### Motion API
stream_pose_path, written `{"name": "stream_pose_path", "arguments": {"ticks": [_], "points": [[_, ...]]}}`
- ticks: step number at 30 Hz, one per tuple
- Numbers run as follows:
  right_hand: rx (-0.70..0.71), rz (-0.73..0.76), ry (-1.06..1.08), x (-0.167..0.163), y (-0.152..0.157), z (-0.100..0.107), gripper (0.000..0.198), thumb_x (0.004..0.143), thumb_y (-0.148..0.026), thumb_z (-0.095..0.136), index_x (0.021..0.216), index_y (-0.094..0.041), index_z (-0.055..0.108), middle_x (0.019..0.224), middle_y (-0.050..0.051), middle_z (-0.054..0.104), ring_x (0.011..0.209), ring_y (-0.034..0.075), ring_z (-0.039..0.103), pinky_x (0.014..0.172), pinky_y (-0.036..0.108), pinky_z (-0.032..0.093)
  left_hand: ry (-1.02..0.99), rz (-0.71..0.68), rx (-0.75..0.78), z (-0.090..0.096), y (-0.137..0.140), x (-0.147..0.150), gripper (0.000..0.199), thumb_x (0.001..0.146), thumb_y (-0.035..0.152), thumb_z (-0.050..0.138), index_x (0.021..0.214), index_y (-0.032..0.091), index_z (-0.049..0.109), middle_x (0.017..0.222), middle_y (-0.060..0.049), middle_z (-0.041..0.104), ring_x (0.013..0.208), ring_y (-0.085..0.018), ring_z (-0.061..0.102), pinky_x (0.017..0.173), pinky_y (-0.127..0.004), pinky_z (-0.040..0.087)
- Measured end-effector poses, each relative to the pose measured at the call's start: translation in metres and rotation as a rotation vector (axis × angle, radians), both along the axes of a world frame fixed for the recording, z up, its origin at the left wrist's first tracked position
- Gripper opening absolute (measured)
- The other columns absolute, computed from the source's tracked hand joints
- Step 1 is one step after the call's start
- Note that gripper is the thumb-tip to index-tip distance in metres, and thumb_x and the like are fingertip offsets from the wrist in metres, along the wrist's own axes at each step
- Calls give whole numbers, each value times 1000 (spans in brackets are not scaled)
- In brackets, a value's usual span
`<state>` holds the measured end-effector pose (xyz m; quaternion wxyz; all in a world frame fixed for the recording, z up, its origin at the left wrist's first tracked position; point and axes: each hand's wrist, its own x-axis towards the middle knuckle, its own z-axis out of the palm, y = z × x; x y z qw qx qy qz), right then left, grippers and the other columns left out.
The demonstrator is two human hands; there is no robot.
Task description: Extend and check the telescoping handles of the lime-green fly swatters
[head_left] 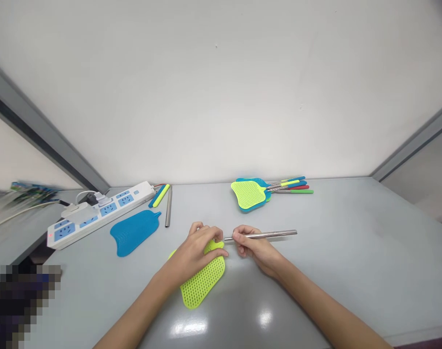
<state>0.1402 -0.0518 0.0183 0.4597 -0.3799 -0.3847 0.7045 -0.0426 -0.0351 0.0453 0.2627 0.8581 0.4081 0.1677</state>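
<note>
My left hand [201, 247] grips a yellow-green perforated fly swatter head [202, 286] by its narrow neck end, which points right. Between the thumb and fingers of my right hand [252, 245] is a slim metal rod [275, 234], lying nearly level. Its thin left tip is close beside the neck of the swatter head; whether the two touch I cannot tell. To the left a blue swatter head [135, 232] lies flat on the table. Near it are a loose metal rod [168, 208] and blue and yellow handle grips [159, 195].
A stack of fly swatters [250, 193] with blue and yellow-green heads and coloured handles lies at the back by the wall. On the left a white power strip [102, 213] holds plugs and cables. Plastic-wrapped items [27, 194] sit beyond the left partition.
</note>
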Motion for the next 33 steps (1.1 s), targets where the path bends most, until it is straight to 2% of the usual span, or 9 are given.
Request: {"name": "stream_pose_path", "arguments": {"ticks": [5,12,18,25,33], "points": [[-54,-51,73,0,0,0,32,72,-47,51,67,-15,56,53,-3,44,46,7,38,47,22,28,-1,3,39,1,1,0,23,77,44,46,82,22,44,78,-1,51,84,-19,38,76,-32,30],[19,-5,14,-1,-1,-1,31,76,-43,49,68,-14,57,55,-2,44,46,7,39,47,22,29,-1,-55,89,4,-2,3,21,78,42,45,82,21,43,78,1,52,78,-15,41,81,-33,26],[27,39,-40,0,-1,2,31,73,-44,51,69,-15,59,53,-2,46,46,7,39,48,22,30,-15,-84,106,3,-3,4,16,80,37,44,82,21,42,79,2,52,75,-13,44,83,-34,25],[23,86,-50,3,-2,2,27,74,-39,52,65,-15,57,52,-2,47,45,7,40,49,23,31,-40,-86,4,1,-8,8,13,81,35,42,81,22,43,78,0,51,80,-15,41,71,-27,35],[28,64,-63,0,-1,-3,25,73,-41,53,68,-17,49,51,-5,45,42,6,37,44,21,26,-87,-51,-82,1,-11,12,11,78,30,47,87,23,43,82,0,51,87,-16,43,72,-28,38]]}}
